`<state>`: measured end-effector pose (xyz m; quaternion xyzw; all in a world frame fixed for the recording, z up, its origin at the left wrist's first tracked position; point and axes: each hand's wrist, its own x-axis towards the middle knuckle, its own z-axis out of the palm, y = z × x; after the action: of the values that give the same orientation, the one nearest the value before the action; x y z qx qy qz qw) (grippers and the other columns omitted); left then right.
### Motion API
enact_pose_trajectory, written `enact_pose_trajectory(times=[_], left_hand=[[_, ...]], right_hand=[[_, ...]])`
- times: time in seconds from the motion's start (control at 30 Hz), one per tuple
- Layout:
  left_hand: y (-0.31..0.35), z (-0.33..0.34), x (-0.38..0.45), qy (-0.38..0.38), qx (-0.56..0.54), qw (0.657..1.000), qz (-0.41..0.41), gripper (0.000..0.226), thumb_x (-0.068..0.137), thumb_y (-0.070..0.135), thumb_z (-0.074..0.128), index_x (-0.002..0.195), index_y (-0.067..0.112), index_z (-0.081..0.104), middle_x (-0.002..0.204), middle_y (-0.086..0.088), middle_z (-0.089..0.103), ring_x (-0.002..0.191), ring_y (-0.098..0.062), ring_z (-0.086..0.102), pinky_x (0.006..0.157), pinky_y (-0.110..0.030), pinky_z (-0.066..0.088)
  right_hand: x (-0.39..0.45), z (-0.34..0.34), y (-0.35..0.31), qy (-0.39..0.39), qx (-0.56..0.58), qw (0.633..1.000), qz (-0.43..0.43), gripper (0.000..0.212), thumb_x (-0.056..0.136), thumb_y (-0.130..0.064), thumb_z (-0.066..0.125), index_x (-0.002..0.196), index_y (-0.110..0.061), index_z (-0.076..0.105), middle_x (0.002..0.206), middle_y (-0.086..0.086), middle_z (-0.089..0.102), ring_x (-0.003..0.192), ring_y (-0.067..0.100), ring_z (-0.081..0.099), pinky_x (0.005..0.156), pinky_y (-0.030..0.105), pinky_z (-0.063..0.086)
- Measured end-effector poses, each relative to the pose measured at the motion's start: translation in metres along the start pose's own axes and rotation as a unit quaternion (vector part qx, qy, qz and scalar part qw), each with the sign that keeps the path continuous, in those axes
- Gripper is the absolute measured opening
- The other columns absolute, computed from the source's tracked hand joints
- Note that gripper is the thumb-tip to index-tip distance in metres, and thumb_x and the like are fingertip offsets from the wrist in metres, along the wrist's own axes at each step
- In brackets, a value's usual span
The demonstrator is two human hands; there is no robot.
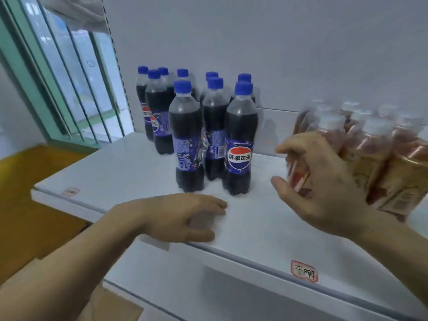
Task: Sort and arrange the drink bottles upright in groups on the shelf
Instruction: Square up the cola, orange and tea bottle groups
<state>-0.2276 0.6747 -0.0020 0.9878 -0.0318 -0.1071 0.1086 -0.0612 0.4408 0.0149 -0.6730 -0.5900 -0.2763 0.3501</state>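
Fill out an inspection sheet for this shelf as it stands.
Surface: white shelf, price tags on its front edge.
Job's things: cola bottles, blue caps, upright in a group at the back left; tea bottles, white caps, grouped at the right, blurred.
Clutter: nothing seen.
Hands: left hand rests on the shelf's front, holding nothing; right hand open, reaching at the tea bottles, contact unclear.
Cables: nothing seen.
Surroundings: white wall behind, window at left, cardboard box below left.

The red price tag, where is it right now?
Head view: the red tag sits low right on the shelf's front edge, below the right hand.
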Motion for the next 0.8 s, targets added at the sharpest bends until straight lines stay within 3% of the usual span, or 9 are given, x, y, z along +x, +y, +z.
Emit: enact_pose_trajectory(times=[0.1, 0.2, 0.33, 0.43, 0.53, 0.67, 0.8], left_hand=[[-0.042, -0.009, -0.026, -0.013, -0.004, 1.000, -0.014, 0.058, 0.100, 0.050, 0.054, 0.154, 0.038, 0.037, 0.162, 0.027, 0.027, 0.145, 0.006, 0.028, 0.122, -0.029, 0.026], [-0.085, -0.016, -0.045, -0.014, -0.016, 1.000, -0.005, 0.055, 0.100, 0.049, 0.055, 0.152, 0.039, 0.040, 0.159, 0.028, 0.030, 0.142, 0.007, 0.033, 0.121, -0.026, 0.029], [-0.151, -0.026, -0.056, -0.007, 0.019, 1.000, -0.005, 0.055, 0.101, 0.047, 0.054, 0.152, 0.038, 0.039, 0.160, 0.026, 0.029, 0.141, 0.008, 0.030, 0.106, -0.001, 0.013], [-0.207, -0.035, -0.059, 0.002, 0.049, 0.999, -0.013, 0.054, 0.100, 0.049, 0.054, 0.152, 0.042, 0.038, 0.159, 0.027, 0.029, 0.137, 0.012, 0.028, 0.107, -0.008, 0.012], [-0.248, -0.039, -0.059, 0.015, 0.034, 0.999, 0.012, 0.046, 0.102, 0.041, 0.053, 0.148, 0.042, 0.044, 0.156, 0.027, 0.035, 0.136, 0.012, 0.031, 0.111, -0.011, 0.017], [-0.285, -0.051, -0.044, 0.037, 0.034, 0.998, 0.036, 0.039, 0.104, 0.026, 0.051, 0.142, 0.036, 0.053, 0.151, 0.016, 0.044, 0.137, 0.000, 0.038, 0.118, -0.023, 0.026], [-0.311, -0.055, -0.030, 0.078, 0.029, 0.997, 0.001, 0.039, 0.102, 0.032, 0.054, 0.140, 0.037, 0.051, 0.147, 0.009, 0.043, 0.132, -0.011, 0.042, 0.114, -0.033, 0.035]], right_hand=[[0.036, 0.039, -0.030, -0.018, 0.023, 0.999, -0.034, 0.035, 0.083, -0.014, 0.072, 0.115, -0.007, 0.058, 0.110, 0.002, 0.056, 0.093, 0.006, 0.047, 0.080, 0.010, 0.039], [0.063, 0.078, -0.058, -0.026, 0.041, 0.998, -0.044, 0.030, 0.088, -0.015, 0.070, 0.115, -0.009, 0.060, 0.107, -0.002, 0.054, 0.089, 0.004, 0.048, 0.078, 0.015, 0.044], [0.090, 0.129, -0.093, -0.031, 0.053, 0.998, -0.006, 0.031, 0.095, -0.027, 0.060, 0.121, -0.012, 0.061, 0.096, -0.015, 0.049, 0.067, 0.001, 0.051, 0.063, 0.009, 0.042], [0.103, 0.171, -0.114, -0.072, 0.031, 0.997, 0.015, 0.033, 0.096, -0.030, 0.059, 0.127, -0.018, 0.060, 0.100, -0.010, 0.058, 0.062, 0.005, 0.053, 0.063, 0.015, 0.047], [0.119, 0.210, -0.121, -0.112, -0.012, 0.992, 0.065, 0.039, 0.097, -0.035, 0.059, 0.134, -0.024, 0.055, 0.108, -0.014, 0.054, 0.077, -0.006, 0.051, 0.074, 0.014, 0.046], [0.144, 0.249, -0.121, -0.112, 0.002, 0.978, 0.177, 0.040, 0.095, -0.034, 0.064, 0.134, -0.025, 0.056, 0.110, -0.014, 0.054, 0.082, 0.003, 0.059, 0.074, 0.011, 0.045], [0.162, 0.273, -0.114, -0.114, -0.015, 0.965, 0.236, 0.038, 0.094, -0.031, 0.066, 0.130, -0.025, 0.057, 0.109, -0.012, 0.055, 0.084, 0.004, 0.059, 0.067, 0.008, 0.045]])
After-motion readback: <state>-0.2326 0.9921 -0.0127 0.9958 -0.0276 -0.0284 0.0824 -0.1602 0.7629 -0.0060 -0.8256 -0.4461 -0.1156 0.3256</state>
